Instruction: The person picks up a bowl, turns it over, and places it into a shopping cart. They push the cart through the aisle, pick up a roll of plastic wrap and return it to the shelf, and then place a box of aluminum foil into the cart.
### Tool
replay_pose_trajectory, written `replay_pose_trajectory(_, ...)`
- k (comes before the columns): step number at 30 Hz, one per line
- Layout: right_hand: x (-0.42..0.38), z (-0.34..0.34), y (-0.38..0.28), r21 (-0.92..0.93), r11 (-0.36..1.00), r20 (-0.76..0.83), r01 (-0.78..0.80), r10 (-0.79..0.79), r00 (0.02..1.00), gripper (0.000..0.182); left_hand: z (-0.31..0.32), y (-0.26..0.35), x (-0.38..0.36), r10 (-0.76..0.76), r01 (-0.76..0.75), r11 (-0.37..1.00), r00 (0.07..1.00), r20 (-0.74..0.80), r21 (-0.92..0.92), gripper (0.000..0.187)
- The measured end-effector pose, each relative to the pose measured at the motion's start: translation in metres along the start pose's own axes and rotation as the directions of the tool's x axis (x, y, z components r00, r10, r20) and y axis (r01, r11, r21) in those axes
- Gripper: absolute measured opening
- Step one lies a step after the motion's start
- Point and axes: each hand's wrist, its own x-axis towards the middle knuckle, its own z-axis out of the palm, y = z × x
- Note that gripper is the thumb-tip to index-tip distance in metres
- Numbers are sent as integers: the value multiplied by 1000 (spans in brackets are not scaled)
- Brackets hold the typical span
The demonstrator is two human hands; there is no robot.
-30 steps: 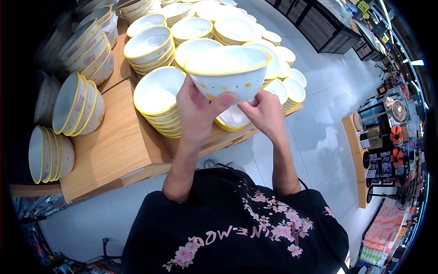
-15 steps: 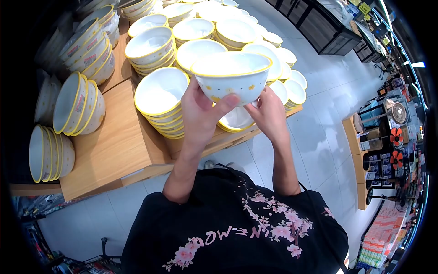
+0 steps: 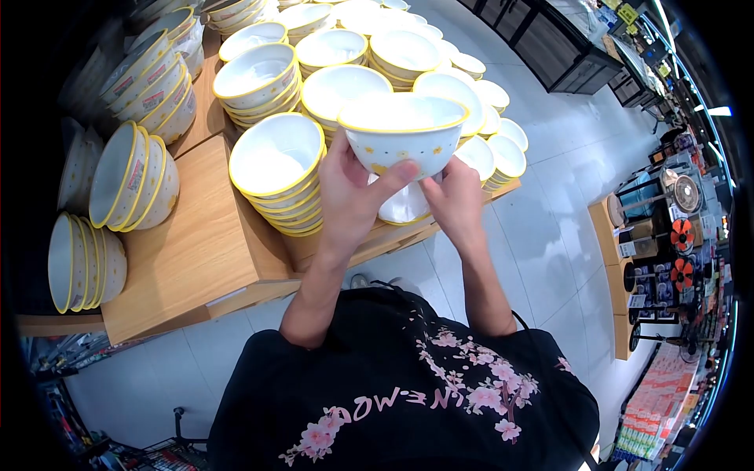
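Bright, even shop light from overhead; glare whitens the bowls [image 3: 338, 47] at the upper middle. Strong fisheye bends the edges, corners are black, and the far right looks soft.

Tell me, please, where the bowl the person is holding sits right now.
In the head view, the yellow-rimmed white bowl is upper centre, held up by the left hand and right hand, over the stacks of matching bowls on the wooden display table.

Location: retail shop | Evidence: stacked yellow-rimmed bowls [image 3: 276, 169] on wooden display table [image 3: 188, 251] | merchandise shelves [image 3: 667, 235] along tiled aisle [image 3: 542, 141]
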Motion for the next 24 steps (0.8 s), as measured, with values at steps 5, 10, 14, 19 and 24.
replay_pose_trajectory(5, 2, 1, -4, -234, 966, -68, 114, -134, 989, 20, -2, -6, -2, 8, -9, 1000, 1000, 26, 24, 65)
replay_pose_trajectory(10, 5, -6, 7, 125, 989, 55, -75, 69, 996, 25, -3, -6, -3, 48, -49, 998, 999, 24, 47, 66)
replay_pose_trajectory(14, 5, -21, -7, 615, 750, 191, -242, 156, 969, 23, -5, -4, -4, 62, -62, 997, 998, 11, 44, 67)
replay_pose_trajectory(19, 1, -25, -2, 700, 542, 403, -465, 238, 884, 24, -4, 1, -6, 57, -57, 998, 998, 14, 3, 66)
replay_pose_trajectory(24, -1, -16, -7, 97, 968, 310, -230, 190, 931, 40, 0, 0, -6, 52, -53, 998, 998, 18, 22, 67)
